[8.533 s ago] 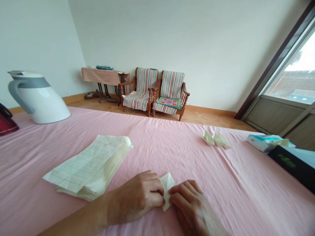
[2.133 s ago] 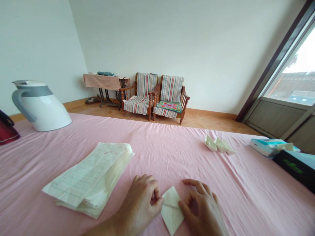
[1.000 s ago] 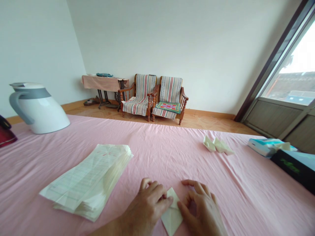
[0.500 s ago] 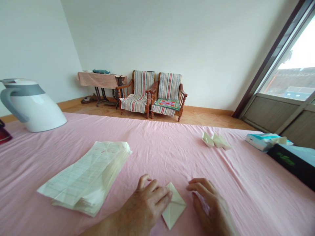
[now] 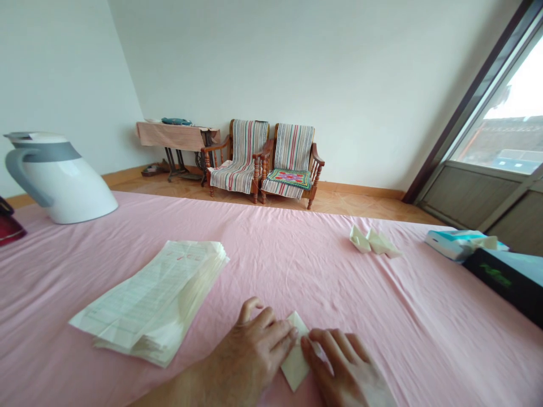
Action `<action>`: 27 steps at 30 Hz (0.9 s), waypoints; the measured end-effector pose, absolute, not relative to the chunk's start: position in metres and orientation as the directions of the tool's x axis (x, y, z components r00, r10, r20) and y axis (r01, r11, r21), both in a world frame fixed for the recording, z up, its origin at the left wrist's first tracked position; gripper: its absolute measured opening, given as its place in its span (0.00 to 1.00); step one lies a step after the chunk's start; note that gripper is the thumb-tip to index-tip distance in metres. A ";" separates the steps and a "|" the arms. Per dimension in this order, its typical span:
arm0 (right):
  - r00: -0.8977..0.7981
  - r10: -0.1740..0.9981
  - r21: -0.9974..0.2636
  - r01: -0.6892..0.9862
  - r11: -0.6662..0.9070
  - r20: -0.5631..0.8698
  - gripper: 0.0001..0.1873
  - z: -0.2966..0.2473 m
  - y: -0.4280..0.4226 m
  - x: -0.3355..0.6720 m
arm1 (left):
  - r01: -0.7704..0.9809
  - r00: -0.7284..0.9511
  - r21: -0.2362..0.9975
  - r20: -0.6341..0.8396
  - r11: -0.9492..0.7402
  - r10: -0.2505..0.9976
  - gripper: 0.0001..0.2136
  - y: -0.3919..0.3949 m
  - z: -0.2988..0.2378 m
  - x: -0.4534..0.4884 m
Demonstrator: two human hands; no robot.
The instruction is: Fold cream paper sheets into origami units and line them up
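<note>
A small square of folded paper (image 5: 296, 370), pale and creased, lies flat on the pink cloth with one corner pointing away from me. My left hand (image 5: 254, 353) has its curled fingers pressed on the paper's left side, pinning it to the table. At the right corner, my right hand (image 5: 339, 362) pinches the paper's edge between thumb and fingers. Both hands cover part of the paper, so its side corners are hidden. To the left lies a stack of lined paper sheets (image 5: 144, 299), its top sheet creased and marked in red.
Folded paper pieces (image 5: 379, 243) stand farther back on the right. Beyond them are a tissue pack (image 5: 449, 243) and a black box (image 5: 504, 282). A white kettle (image 5: 76, 183) and a red object (image 5: 9, 229) stand at left. Two chairs (image 5: 288, 152) are past the table's far edge.
My right hand has moved left from the bare cloth onto the paper's right corner and closed on it. My left hand stays on the paper. The view has shifted slightly.
</note>
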State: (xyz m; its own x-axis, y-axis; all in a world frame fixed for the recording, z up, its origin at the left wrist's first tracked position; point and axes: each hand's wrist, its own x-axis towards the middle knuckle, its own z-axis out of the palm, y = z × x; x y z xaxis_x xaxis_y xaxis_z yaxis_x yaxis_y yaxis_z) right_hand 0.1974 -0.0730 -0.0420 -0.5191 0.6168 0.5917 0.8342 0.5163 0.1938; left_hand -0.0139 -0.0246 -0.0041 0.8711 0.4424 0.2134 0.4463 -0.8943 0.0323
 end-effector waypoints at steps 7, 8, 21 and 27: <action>-0.553 0.624 0.254 0.824 0.506 0.552 0.17 -0.042 -0.079 0.209 | 0.448 0.866 0.053 0.222 -0.893 0.448 0.16 -0.024 -0.003 -0.015; -0.551 0.619 0.250 0.824 0.508 0.560 0.18 -0.042 -0.080 0.211 | 0.447 0.865 0.062 0.225 -0.893 0.449 0.16 -0.024 -0.004 -0.015; -0.452 0.651 -0.127 0.755 0.643 0.610 0.18 -0.045 -0.074 0.197 | 0.470 0.760 0.424 0.252 -0.774 0.600 0.15 -0.022 0.001 -0.013; -0.499 0.698 -0.160 0.744 0.649 0.513 0.14 -0.053 -0.072 0.204 | 0.601 0.496 0.616 0.213 -0.510 0.842 0.09 -0.013 -0.001 -0.017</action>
State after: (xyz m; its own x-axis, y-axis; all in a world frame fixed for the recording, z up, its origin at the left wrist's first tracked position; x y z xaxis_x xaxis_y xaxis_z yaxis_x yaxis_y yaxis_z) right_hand 0.2043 -0.0725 -0.0533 -0.4989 0.6984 0.5132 0.7441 0.6487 -0.1596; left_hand -0.0169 -0.0132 -0.0012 0.4958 0.8419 0.2130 0.6009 -0.5097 0.6158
